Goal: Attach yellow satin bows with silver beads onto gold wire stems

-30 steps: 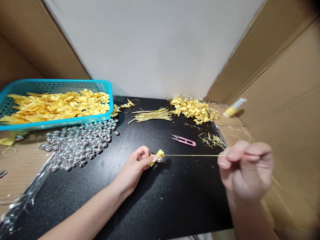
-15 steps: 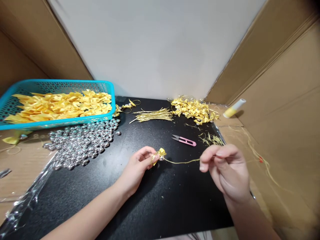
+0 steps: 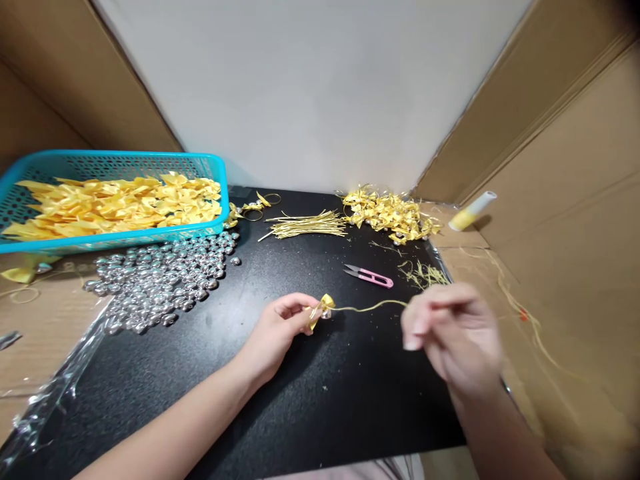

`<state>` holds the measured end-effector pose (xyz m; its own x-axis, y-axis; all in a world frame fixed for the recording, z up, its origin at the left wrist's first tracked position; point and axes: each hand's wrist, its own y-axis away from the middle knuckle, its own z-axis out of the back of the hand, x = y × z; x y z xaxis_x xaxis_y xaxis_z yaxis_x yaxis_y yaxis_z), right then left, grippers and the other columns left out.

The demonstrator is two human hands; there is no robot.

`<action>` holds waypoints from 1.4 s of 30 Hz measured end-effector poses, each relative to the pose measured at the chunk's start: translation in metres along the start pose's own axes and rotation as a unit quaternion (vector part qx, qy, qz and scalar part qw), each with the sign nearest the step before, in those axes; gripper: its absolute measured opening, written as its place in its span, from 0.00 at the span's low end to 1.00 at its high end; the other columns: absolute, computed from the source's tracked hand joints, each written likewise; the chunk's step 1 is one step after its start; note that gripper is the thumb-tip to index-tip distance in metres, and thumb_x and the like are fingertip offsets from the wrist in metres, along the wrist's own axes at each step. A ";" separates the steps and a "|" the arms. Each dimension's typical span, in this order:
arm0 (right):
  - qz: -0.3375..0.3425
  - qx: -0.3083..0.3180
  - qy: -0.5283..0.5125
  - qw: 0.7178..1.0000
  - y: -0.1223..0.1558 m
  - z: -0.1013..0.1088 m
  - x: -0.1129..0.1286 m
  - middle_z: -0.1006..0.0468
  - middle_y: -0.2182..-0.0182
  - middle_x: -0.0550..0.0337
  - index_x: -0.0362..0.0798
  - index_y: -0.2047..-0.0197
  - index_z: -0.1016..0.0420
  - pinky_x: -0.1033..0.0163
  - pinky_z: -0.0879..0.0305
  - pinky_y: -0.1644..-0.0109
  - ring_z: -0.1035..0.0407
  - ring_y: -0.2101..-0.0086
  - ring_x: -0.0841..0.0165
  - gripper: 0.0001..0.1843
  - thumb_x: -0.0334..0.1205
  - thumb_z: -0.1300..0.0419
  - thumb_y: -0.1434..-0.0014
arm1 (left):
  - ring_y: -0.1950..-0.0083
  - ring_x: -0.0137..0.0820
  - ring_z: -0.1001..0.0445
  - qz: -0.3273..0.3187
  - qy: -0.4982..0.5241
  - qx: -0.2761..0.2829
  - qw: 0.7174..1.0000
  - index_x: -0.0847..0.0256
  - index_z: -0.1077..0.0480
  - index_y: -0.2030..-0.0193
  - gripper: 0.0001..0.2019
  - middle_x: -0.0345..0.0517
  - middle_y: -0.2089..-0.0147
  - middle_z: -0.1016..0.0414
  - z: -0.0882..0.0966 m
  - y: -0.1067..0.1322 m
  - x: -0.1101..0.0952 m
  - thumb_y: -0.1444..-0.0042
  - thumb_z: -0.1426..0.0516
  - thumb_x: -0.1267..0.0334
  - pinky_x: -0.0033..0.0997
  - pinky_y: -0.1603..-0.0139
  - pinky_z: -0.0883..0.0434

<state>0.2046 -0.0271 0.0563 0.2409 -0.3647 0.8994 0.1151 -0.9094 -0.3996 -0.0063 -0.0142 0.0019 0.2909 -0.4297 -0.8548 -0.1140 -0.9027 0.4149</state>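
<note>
Right of the teal basket (image 3: 221,195) and silver beads (image 3: 160,283), our left hand (image 3: 277,330) pinches a small yellow bow (image 3: 321,309) over the near middle of the black mat (image 3: 320,413). Its slack gold cord (image 3: 370,307) runs right, nearer than the pink snips (image 3: 373,277), to our blurred right hand (image 3: 453,337), fingers pinched on it.

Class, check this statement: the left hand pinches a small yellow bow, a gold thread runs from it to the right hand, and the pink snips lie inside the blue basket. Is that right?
Not quite. The head view shows the pink snips lying on the black mat, not in the blue basket, which holds yellow ribbon pieces. The rest stands.
</note>
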 end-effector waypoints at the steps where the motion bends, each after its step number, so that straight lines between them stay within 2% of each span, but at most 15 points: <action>1: -0.040 0.034 0.035 0.998 0.002 -0.004 -0.006 0.25 0.76 0.65 0.58 0.57 0.23 0.67 0.31 0.75 0.29 0.79 0.73 0.09 0.35 0.42 0.36 | 0.74 0.24 0.34 0.016 0.017 0.008 1.000 0.62 0.23 0.74 0.10 0.40 0.75 0.26 -0.001 0.001 0.000 0.62 0.29 0.61 0.22 0.72 0.37; 3: -0.091 0.103 0.137 0.981 0.006 -0.013 -0.019 0.24 0.75 0.63 0.54 0.60 0.21 0.67 0.32 0.74 0.30 0.78 0.73 0.09 0.32 0.42 0.38 | 0.72 0.24 0.33 0.045 0.049 0.026 0.997 0.62 0.23 0.73 0.12 0.40 0.72 0.25 -0.002 0.002 0.000 0.62 0.29 0.60 0.21 0.71 0.35; 4: -0.088 0.116 0.190 0.971 0.007 -0.017 -0.024 0.24 0.75 0.62 0.52 0.61 0.20 0.67 0.33 0.74 0.30 0.78 0.73 0.10 0.31 0.42 0.38 | 0.71 0.23 0.33 0.054 0.061 0.037 0.996 0.62 0.23 0.72 0.12 0.40 0.71 0.25 -0.003 0.003 0.000 0.62 0.28 0.60 0.22 0.70 0.34; 6: -0.061 0.118 0.258 0.957 0.010 -0.025 -0.033 0.24 0.74 0.61 0.51 0.60 0.20 0.66 0.34 0.70 0.30 0.75 0.72 0.11 0.30 0.44 0.38 | 0.70 0.23 0.32 0.056 0.074 0.059 0.994 0.62 0.22 0.69 0.12 0.41 0.68 0.25 -0.004 0.006 -0.001 0.60 0.29 0.60 0.22 0.68 0.33; 8: -0.043 0.115 0.283 0.951 0.012 -0.029 -0.038 0.22 0.70 0.60 0.50 0.58 0.22 0.65 0.33 0.66 0.29 0.71 0.71 0.13 0.30 0.46 0.37 | 0.69 0.23 0.31 0.050 0.077 0.085 0.992 0.62 0.22 0.66 0.12 0.41 0.67 0.25 -0.005 0.009 -0.002 0.56 0.30 0.59 0.23 0.66 0.32; 10: -0.051 0.112 0.289 0.949 0.015 -0.030 -0.041 0.22 0.67 0.59 0.49 0.54 0.25 0.66 0.34 0.64 0.29 0.69 0.71 0.13 0.30 0.48 0.36 | 0.70 0.24 0.31 0.044 0.074 0.103 0.991 0.63 0.22 0.65 0.11 0.42 0.67 0.25 -0.005 0.011 -0.002 0.53 0.32 0.58 0.23 0.65 0.31; 13: -0.081 0.098 0.289 0.949 0.019 -0.030 -0.042 0.27 0.73 0.63 0.47 0.51 0.32 0.68 0.37 0.68 0.33 0.74 0.73 0.11 0.31 0.50 0.35 | 0.70 0.24 0.30 0.035 0.065 0.108 0.991 0.63 0.23 0.65 0.11 0.42 0.68 0.25 -0.005 0.013 -0.002 0.51 0.33 0.58 0.23 0.65 0.30; 15: -0.088 0.091 0.278 0.952 0.022 -0.029 -0.042 0.31 0.75 0.66 0.47 0.53 0.35 0.70 0.39 0.70 0.35 0.76 0.75 0.09 0.30 0.51 0.35 | 0.70 0.24 0.29 0.027 0.059 0.101 0.993 0.63 0.22 0.65 0.11 0.43 0.67 0.24 -0.006 0.013 -0.002 0.51 0.33 0.58 0.22 0.66 0.30; 19: -0.082 0.086 0.258 0.959 0.024 -0.030 -0.043 0.32 0.74 0.67 0.48 0.58 0.38 0.72 0.41 0.72 0.36 0.76 0.76 0.06 0.29 0.50 0.37 | 0.68 0.26 0.28 0.015 0.039 0.083 0.996 0.63 0.22 0.64 0.11 0.43 0.67 0.22 -0.005 0.015 -0.002 0.52 0.33 0.59 0.23 0.65 0.29; 26: -0.081 0.087 0.252 0.961 0.025 -0.029 -0.047 0.31 0.72 0.66 0.49 0.60 0.39 0.72 0.39 0.70 0.35 0.75 0.77 0.07 0.28 0.50 0.38 | 0.64 0.26 0.25 -0.027 -0.017 0.106 0.994 0.62 0.23 0.63 0.11 0.42 0.66 0.20 -0.003 0.017 0.000 0.53 0.33 0.63 0.21 0.61 0.29; 30: -0.077 0.091 0.249 0.961 0.025 -0.029 -0.047 0.30 0.71 0.67 0.49 0.60 0.39 0.73 0.38 0.69 0.34 0.75 0.77 0.08 0.27 0.50 0.39 | 0.68 0.23 0.26 -0.022 -0.051 0.081 0.995 0.62 0.23 0.64 0.08 0.40 0.69 0.20 -0.004 0.016 0.001 0.50 0.34 0.63 0.18 0.65 0.30; 33: -0.070 0.081 0.259 0.960 0.025 -0.029 -0.045 0.32 0.72 0.67 0.49 0.61 0.39 0.73 0.40 0.71 0.35 0.75 0.78 0.08 0.26 0.49 0.40 | 0.71 0.22 0.27 -0.023 -0.039 0.068 0.997 0.62 0.23 0.65 0.07 0.38 0.72 0.22 -0.003 0.016 0.001 0.49 0.34 0.61 0.17 0.66 0.31; 42: -0.057 0.072 0.276 0.957 0.025 -0.031 -0.046 0.36 0.74 0.69 0.49 0.64 0.40 0.73 0.42 0.73 0.39 0.77 0.79 0.09 0.25 0.49 0.42 | 0.71 0.22 0.26 -0.033 -0.052 0.045 0.997 0.61 0.24 0.64 0.09 0.37 0.71 0.22 -0.003 0.017 0.002 0.50 0.34 0.59 0.16 0.68 0.30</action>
<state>0.1668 -0.0392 0.0101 -0.3226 -0.3499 0.8795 0.2506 -0.9276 -0.2771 -0.0048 -0.0306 0.0088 0.2002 -0.3649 -0.9093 -0.1840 -0.9255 0.3310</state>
